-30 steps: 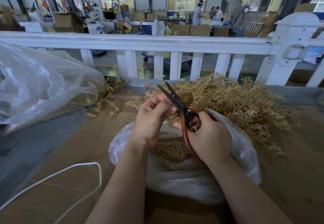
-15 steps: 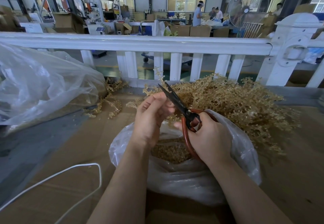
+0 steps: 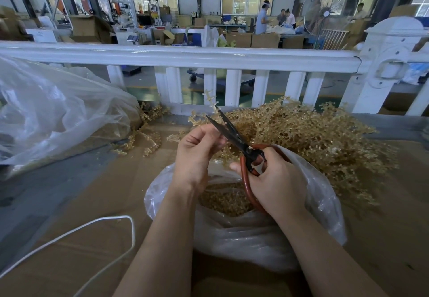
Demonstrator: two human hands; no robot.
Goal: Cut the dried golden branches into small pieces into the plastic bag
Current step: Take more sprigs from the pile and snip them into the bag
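Note:
My left hand (image 3: 195, 155) pinches a thin golden branch (image 3: 210, 101) that sticks up between the parted black blades of the scissors (image 3: 228, 131). My right hand (image 3: 276, 180) grips the scissors' red-brown handles, just above the open clear plastic bag (image 3: 267, 234). Small golden cut pieces (image 3: 222, 200) lie inside the bag. A big heap of uncut golden branches (image 3: 313, 138) rests on the brown cardboard-covered table behind the bag.
A large crumpled plastic bag (image 3: 58, 113) lies at the left with loose golden sprigs (image 3: 146, 136) beside it. A white cord (image 3: 97, 229) loops across the cardboard (image 3: 104, 203) at the lower left. A white railing (image 3: 185, 57) runs along the table's far edge.
My left hand has lifted a little and fed the branch higher, so its tip now stands up between the blades. The scissors have tilted slightly and stay parted.

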